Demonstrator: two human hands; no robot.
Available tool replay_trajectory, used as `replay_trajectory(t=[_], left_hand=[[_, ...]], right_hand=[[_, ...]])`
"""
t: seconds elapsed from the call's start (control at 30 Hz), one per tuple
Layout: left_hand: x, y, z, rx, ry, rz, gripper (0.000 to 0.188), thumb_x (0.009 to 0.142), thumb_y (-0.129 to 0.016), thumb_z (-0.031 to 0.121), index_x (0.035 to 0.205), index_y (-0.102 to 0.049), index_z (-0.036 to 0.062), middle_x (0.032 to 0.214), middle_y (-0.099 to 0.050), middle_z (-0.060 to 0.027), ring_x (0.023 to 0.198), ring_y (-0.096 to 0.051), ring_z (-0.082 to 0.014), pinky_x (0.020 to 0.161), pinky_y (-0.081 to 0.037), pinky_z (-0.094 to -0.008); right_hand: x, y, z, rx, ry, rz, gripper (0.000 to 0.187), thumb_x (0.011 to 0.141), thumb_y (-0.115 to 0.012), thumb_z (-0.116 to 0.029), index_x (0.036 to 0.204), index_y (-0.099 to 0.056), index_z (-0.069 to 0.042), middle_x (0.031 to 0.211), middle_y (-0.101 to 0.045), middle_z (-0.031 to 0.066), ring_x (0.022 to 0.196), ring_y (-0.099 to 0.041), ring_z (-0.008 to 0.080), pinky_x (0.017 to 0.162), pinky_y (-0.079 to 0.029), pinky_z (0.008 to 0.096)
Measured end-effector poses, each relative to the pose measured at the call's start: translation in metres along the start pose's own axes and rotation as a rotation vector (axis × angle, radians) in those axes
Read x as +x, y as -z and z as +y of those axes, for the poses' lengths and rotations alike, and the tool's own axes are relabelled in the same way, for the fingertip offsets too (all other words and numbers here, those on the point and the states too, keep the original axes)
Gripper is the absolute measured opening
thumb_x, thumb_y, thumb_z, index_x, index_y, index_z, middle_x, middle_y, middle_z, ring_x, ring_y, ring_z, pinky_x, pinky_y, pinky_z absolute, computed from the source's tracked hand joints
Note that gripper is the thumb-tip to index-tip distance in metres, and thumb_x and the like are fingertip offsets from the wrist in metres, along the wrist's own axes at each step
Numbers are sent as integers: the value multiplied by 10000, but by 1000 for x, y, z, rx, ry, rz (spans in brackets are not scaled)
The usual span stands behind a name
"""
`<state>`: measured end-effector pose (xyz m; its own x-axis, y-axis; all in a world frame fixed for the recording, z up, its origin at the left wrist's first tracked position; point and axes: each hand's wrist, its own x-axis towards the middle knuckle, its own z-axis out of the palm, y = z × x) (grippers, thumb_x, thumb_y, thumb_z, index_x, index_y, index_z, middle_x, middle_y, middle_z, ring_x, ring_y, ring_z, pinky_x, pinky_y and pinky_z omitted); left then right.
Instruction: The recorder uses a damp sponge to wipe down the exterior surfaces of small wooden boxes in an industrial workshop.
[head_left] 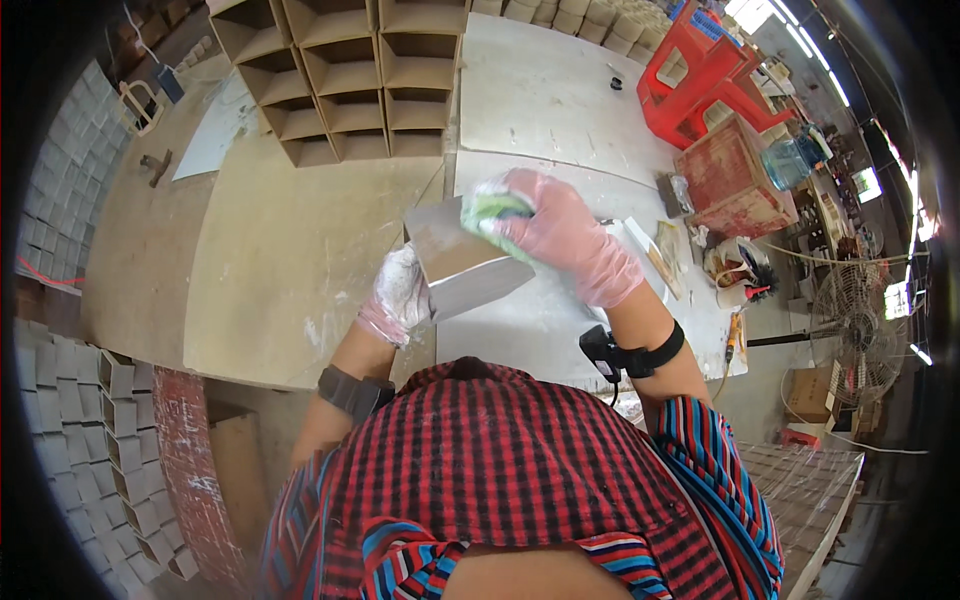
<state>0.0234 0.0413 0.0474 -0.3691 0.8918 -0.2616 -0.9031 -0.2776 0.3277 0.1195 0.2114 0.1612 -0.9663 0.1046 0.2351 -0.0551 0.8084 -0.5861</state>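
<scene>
A small open-ended box (482, 284), brown on one face and pale grey-white on another, is held tilted above the worktable. My left hand (399, 296), in a pink glove smeared with white, grips the box at its left end; the fingers seem to reach partly inside, where they are hidden. In my right hand (555, 225), also in a pink glove, is a green sponge (497, 214) with white residue on it. The sponge presses against the box's upper far corner, and my fingers wrap round it.
Brown open boxes (345, 75) stand stacked at the far middle. A red plastic stool (700, 80) and a red-stained crate (735, 178) are at the far right. A flat tool (652, 258) lies right of my hand. A fan (858, 320) stands further right; grey-white boxes (75, 160) are piled left.
</scene>
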Motion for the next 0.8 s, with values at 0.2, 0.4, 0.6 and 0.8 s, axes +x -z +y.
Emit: replay_trajectory(t=[0.2,0.4,0.6,0.8], left_hand=[[3,-6,-4,-43,89,-3,376,914,-376,276,1156,-479,7,1093,-563,-151,933,-596,-253,808,-511,-383],[6,3,-6,136,20,-45,393,924,-356,309,1168,-480,27,1080,-574,-115,949,-589,-223,802,-505,-351],[5,-7,-7,459,-93,206,341,896,-424,300,1138,-507,74,1099,-569,-96,958,-585,-230,771,-515,-368],[29,61,0,1503,-826,-608,358,918,-395,274,1190,-469,52,1123,-552,-77,998,-559,-179,820,-483,-299]], right_hand=[[-4,-22,-7,-295,251,-218,302,741,-593,-273,1004,-602,-127,923,-604,109,846,-576,298,775,-458,384],[10,-28,2,-325,248,-174,288,761,-579,-301,1002,-592,-143,894,-607,102,819,-584,279,735,-466,386],[7,-42,-8,-400,326,-63,309,724,-605,-308,989,-605,-148,875,-607,81,819,-583,262,733,-472,354],[-7,-46,-31,-403,453,-269,348,731,-597,-306,1037,-576,-142,872,-602,77,815,-583,261,721,-475,356]])
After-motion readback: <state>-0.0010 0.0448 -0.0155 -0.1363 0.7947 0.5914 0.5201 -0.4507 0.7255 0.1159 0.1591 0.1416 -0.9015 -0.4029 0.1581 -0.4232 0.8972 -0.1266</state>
